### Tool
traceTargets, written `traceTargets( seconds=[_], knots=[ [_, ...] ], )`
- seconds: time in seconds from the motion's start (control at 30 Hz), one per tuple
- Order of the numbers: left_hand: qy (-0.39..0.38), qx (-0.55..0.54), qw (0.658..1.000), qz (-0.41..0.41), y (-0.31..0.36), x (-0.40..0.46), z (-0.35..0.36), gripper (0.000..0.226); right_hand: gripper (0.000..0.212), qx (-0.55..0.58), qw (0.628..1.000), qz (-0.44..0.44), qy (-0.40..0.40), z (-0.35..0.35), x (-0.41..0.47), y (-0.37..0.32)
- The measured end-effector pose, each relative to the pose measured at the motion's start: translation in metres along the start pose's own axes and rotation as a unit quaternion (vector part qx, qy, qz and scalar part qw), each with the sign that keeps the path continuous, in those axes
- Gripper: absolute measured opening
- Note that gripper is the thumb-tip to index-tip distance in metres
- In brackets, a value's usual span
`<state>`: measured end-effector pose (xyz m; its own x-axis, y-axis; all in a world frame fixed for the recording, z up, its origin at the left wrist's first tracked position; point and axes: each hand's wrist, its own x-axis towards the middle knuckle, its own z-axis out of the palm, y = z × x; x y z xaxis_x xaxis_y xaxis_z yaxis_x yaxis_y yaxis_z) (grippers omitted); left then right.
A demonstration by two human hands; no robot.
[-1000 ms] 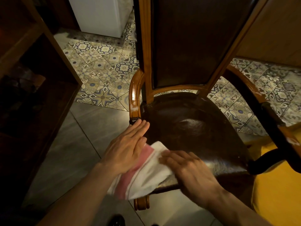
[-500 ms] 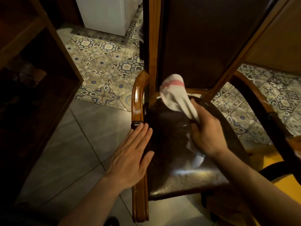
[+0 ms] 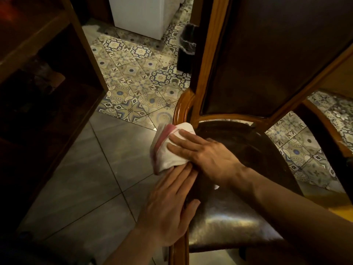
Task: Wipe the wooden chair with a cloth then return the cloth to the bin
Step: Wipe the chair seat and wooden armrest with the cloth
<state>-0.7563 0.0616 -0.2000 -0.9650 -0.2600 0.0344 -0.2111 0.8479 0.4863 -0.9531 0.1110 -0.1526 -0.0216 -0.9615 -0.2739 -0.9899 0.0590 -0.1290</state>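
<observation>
The wooden chair [image 3: 208, 54] with a dark leather seat and back fills the right half of the view. A white cloth with a red stripe [image 3: 168, 148] is bunched over the chair's left armrest. My right hand [image 3: 204, 153] lies flat on the cloth and presses it against the armrest. My left hand [image 3: 172, 205] rests flat on the seat's left wooden edge just below the cloth, fingers together, holding nothing. A small dark bin with a plastic liner [image 3: 186, 48] stands on the floor behind the chair's left post.
A dark wooden shelf unit [image 3: 38, 83] stands at the left. A white appliance [image 3: 141, 14] sits at the back on patterned floor tiles [image 3: 133, 87]. Grey floor tiles [image 3: 91, 178] lie between shelf and chair. Something yellow [image 3: 336, 205] shows at the right edge.
My right hand carried the cloth from the seat's front up toward the backrest, then down left onto the armrest. My left hand stayed on the seat's left edge.
</observation>
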Motion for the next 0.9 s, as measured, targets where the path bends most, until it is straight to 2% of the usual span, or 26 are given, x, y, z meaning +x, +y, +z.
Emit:
traceTargets(
  seconds=[0.17,0.33,0.53,0.7,0.9],
  knots=[
    [-0.011,-0.037,0.999,0.011,-0.005,0.004,0.002,0.068,0.076,-0.021,0.999,0.034,0.028,-0.012,0.043,0.021],
    [-0.016,-0.031,0.999,0.015,-0.006,0.005,0.006,0.072,0.119,-0.032,0.997,0.072,0.016,-0.027,0.075,0.048],
    [-0.014,-0.033,0.999,0.015,-0.005,0.006,0.005,0.07,0.102,0.001,0.995,0.094,0.038,-0.021,0.085,0.05],
    [-0.021,-0.009,1.0,-0.001,-0.004,0.005,0.002,0.065,0.086,0.051,0.995,0.075,0.05,-0.018,0.072,0.034],
    [-0.01,0.02,1.0,-0.005,-0.002,0.001,0.003,0.061,0.087,0.122,0.99,0.042,0.052,-0.004,0.036,0.006]
  ],
)
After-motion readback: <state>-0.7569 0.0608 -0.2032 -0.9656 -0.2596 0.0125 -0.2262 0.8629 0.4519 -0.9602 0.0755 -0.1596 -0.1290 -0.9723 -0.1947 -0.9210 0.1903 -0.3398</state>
